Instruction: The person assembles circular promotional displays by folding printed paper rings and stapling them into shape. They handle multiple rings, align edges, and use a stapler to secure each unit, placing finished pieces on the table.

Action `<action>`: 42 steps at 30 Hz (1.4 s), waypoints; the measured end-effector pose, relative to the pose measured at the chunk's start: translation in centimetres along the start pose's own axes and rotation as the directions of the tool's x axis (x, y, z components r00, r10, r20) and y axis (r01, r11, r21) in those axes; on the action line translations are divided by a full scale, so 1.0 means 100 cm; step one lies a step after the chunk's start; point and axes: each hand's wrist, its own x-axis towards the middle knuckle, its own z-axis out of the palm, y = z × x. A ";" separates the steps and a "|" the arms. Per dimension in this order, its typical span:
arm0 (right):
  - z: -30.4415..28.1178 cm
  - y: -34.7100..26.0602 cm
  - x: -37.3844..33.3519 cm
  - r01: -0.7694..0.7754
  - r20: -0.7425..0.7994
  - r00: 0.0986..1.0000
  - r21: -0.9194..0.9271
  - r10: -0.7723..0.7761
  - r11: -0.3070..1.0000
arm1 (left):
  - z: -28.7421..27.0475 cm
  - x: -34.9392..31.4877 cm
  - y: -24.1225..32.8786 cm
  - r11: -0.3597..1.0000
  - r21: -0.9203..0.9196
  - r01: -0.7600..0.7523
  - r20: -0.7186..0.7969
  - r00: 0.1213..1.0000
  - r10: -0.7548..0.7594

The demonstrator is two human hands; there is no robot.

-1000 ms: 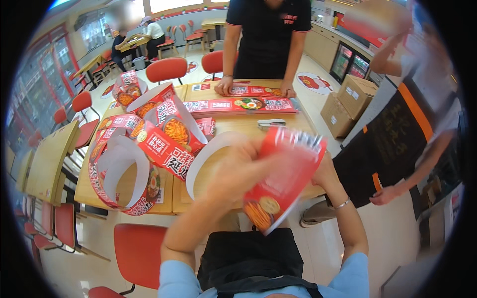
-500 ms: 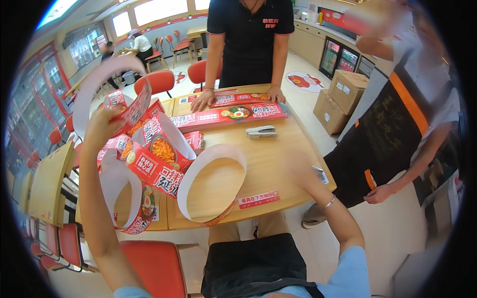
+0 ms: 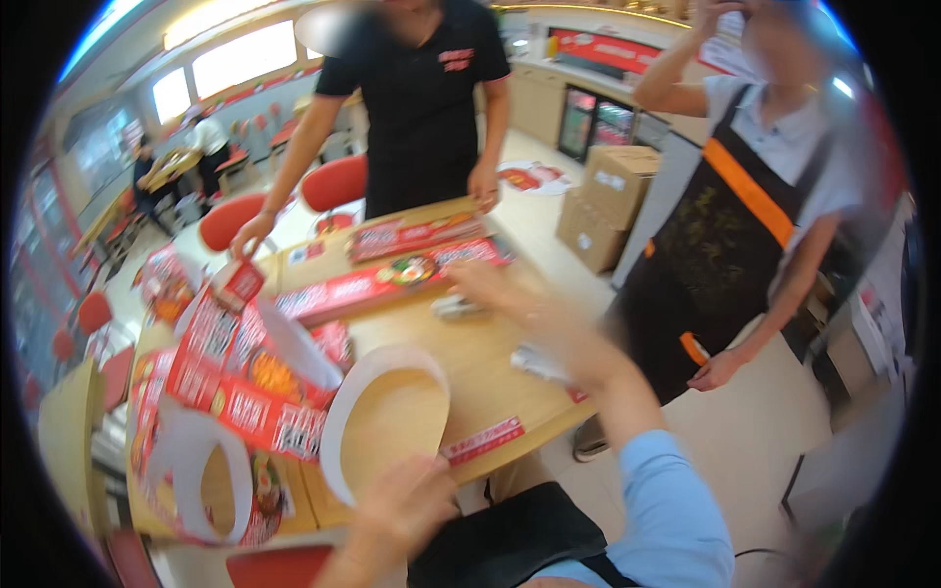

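Observation:
My right hand (image 3: 480, 282) reaches over the table, its fingers at the upper edge of a white and grey stapler (image 3: 455, 308). Motion smears it, so I cannot tell whether it grips the stapler. Low in the middle, my left hand (image 3: 407, 508) is blurred too, close to the near rim of a white paper ring (image 3: 338, 441) standing on its edge. To the left is a heap of red printed paper bands (image 3: 240, 387) bent into rings, with another ring (image 3: 186, 480) nearest me. Flat red printed strips (image 3: 338, 294) lie stacked beyond the stapler.
Across the wooden table (image 3: 490, 377) a person in a black shirt (image 3: 421, 108) has one hand (image 3: 253, 235) at a red band on the heap. A person in a dark apron (image 3: 720, 230) stands at the right. Cardboard boxes (image 3: 603, 211) and red chairs (image 3: 230, 220) are behind.
My left hand has let go of the raised paper ring and come down toward me. My right hand has moved left to the stapler. The person opposite now reaches to the heap.

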 end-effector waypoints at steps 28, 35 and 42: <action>0.038 0.024 0.101 0.246 0.195 0.947 0.077 -0.257 0.966 | 0.134 -0.032 -0.039 0.937 -0.212 0.278 0.068 0.961 -0.269; 0.033 0.005 0.108 0.276 0.196 0.933 0.150 -0.303 0.949 | 0.143 -0.042 -0.038 0.870 -0.229 0.437 0.037 0.897 -0.441; 0.003 0.015 0.097 0.161 0.324 0.922 0.182 -0.214 0.970 | 0.138 -0.031 -0.036 0.823 -0.279 0.495 0.047 0.863 -0.504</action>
